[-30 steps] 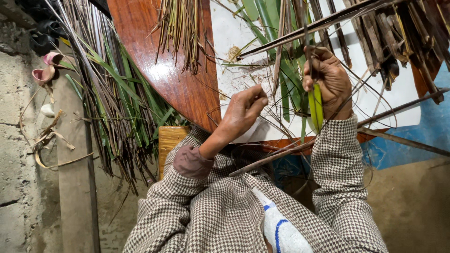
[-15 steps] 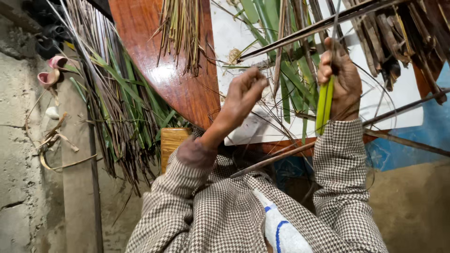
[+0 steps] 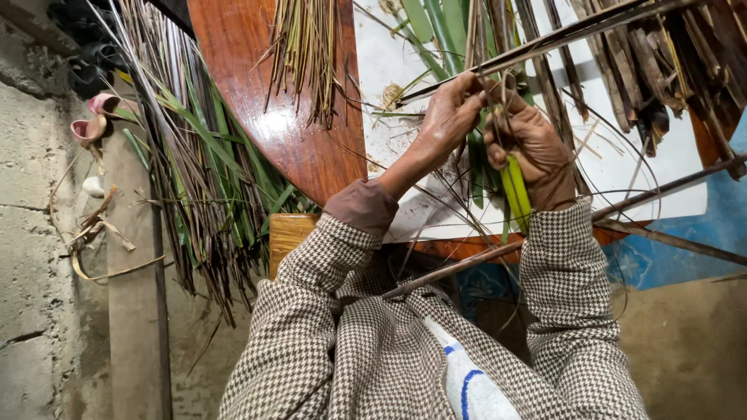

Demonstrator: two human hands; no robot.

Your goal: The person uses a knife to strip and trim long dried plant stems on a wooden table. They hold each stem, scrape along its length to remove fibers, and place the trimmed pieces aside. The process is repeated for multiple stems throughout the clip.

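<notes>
Under your hands the white sheet [image 3: 622, 167] on the reddish wooden table [image 3: 268, 101] is the largest thing, but much of it is covered by leaves and sticks, and its top edge runs out of the frame. Left of the table, a big heap of dry and green palm fronds [image 3: 198, 167] leans against the concrete wall [image 3: 31, 233]; where the heap starts is cut off at the top. A long dark stick [image 3: 560, 35] crosses above your hands, and its far end leaves the picture at the upper right. Your checked sleeves [image 3: 319, 311] fill the bottom of the view and hide whatever lies beneath them.

Your right hand [image 3: 537, 152] has its grip clenched around a folded yellow-green leaf strip [image 3: 515, 190], which sticks out below the fist, just over the front edge of the sheet; the upper part of the strip is hidden inside the hand. Your left hand [image 3: 451, 117] reaches in just beside the right and pinches thin green blades [image 3: 476, 167] at the fingertips, though exactly which blade it grasps you cannot tell among the tangle. Fine wiry strands loop round both wrists, too thin to follow. At the far left, a small pink curled object [image 3: 92, 124] sits on the wall ledge, too small to identify
</notes>
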